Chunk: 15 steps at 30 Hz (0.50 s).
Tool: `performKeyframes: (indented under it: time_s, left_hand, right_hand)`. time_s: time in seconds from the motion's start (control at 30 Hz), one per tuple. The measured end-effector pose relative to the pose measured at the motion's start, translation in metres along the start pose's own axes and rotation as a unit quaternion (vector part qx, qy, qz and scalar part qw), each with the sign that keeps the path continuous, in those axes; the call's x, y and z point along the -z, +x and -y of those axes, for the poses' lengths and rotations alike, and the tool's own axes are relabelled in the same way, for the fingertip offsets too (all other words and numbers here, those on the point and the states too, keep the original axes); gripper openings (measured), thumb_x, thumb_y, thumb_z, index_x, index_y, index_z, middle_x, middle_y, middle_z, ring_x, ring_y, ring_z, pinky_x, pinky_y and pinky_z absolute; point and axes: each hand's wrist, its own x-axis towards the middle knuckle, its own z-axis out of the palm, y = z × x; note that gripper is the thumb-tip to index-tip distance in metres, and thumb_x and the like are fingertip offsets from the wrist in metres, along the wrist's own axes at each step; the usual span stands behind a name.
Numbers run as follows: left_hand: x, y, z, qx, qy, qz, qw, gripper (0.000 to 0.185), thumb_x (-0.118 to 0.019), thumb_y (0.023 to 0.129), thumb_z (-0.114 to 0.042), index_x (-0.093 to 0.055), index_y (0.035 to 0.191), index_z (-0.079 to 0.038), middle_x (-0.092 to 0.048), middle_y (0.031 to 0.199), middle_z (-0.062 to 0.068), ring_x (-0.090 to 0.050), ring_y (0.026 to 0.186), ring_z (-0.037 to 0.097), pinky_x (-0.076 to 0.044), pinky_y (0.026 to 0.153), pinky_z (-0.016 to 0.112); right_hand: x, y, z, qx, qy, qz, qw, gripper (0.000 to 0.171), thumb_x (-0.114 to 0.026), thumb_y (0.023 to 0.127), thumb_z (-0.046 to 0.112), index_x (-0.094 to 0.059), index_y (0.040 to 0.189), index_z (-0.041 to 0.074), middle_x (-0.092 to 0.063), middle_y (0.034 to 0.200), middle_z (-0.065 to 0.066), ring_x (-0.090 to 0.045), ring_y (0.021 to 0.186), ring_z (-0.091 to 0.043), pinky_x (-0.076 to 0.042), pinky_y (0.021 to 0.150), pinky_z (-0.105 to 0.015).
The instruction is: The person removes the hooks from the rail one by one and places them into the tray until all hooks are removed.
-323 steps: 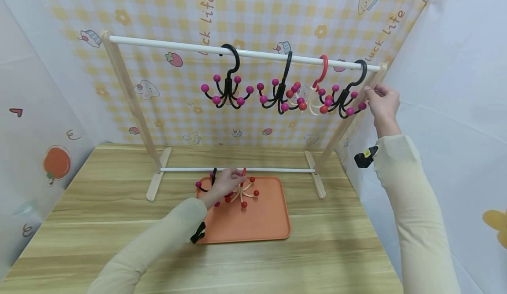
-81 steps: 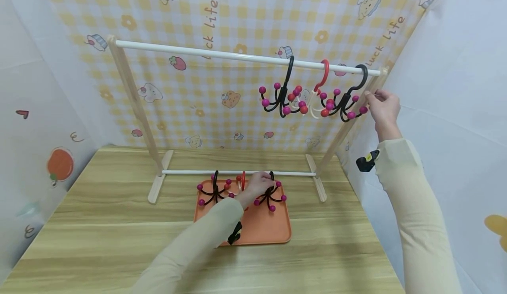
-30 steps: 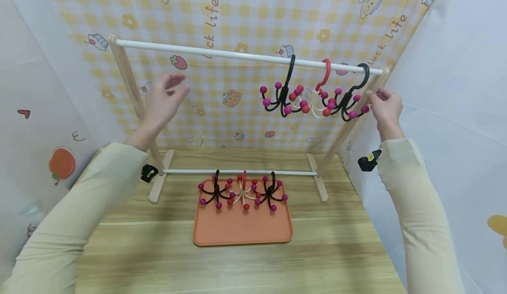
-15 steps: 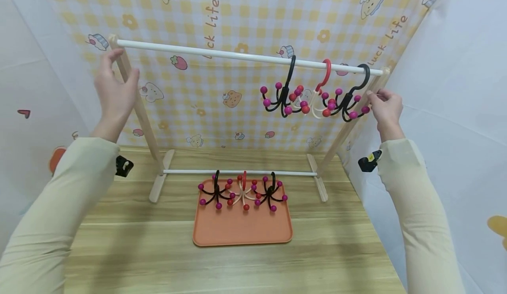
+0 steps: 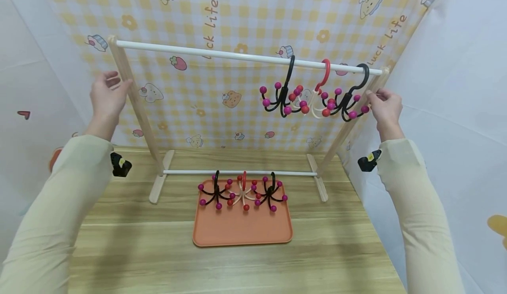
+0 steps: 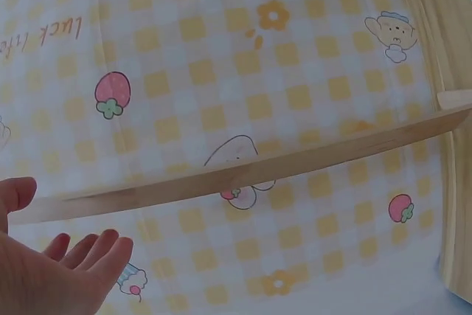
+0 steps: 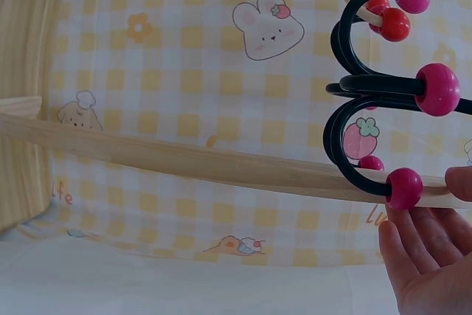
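- At the left post (image 5: 132, 96) of the wooden rack (image 5: 245, 57), the left hand (image 5: 104, 98) has its grip spread, fingers relaxed just beside the wood and closed on nothing. If that grip lands off-centre, it could nudge the light frame sideways across the counter (image 5: 119, 241).
- At the rack's right post (image 5: 356, 118), the right hand (image 5: 386, 104) curls its grip at the wood, fingertips against a pink ball of the nearest black hanger (image 5: 350, 98); I cannot tell whether it pinches the post or only rests on it. A pull there could drag that hanger off the white rail (image 5: 222, 54).
- Three claw hangers crowd the rail's right end: the black one, a red one (image 5: 322, 80) and another black one (image 5: 286, 92). Their arms look tangled, so lifting one may drag its neighbour.
- Below the rack, three more hangers (image 5: 242, 192) stand on the orange tray (image 5: 241, 228). A tipping rack would likely fall among them.
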Motion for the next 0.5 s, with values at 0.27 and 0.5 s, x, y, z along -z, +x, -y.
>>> performKeyframes:
  time_s: [0.27, 0.5]
  left_hand:
    - [0.001, 0.007, 0.005, 0.015, 0.055, 0.01, 0.9983, 0.055, -0.052, 0.087, -0.034, -0.037, 0.134, -0.011, -0.039, 0.134, 0.009, -0.04, 0.118, 0.016, -0.029, 0.099, 0.03]
    - [-0.005, 0.011, 0.008, 0.01, 0.096, 0.002, 0.9953, 0.052, -0.05, 0.088, -0.033, -0.04, 0.131, -0.005, -0.046, 0.127, 0.011, -0.048, 0.106, 0.015, -0.038, 0.092, 0.028]
  right_hand:
    - [0.0, 0.0, 0.0, 0.002, 0.002, 0.001, 1.0, 0.049, -0.052, 0.086, 0.038, -0.047, 0.128, 0.012, -0.049, 0.126, -0.004, -0.045, 0.108, -0.015, -0.027, 0.1, -0.032]
    - [0.001, 0.0, 0.0, 0.005, 0.001, 0.002, 1.0, 0.047, -0.053, 0.086, 0.036, -0.049, 0.126, 0.011, -0.05, 0.124, -0.004, -0.046, 0.105, -0.013, -0.029, 0.099, -0.032]
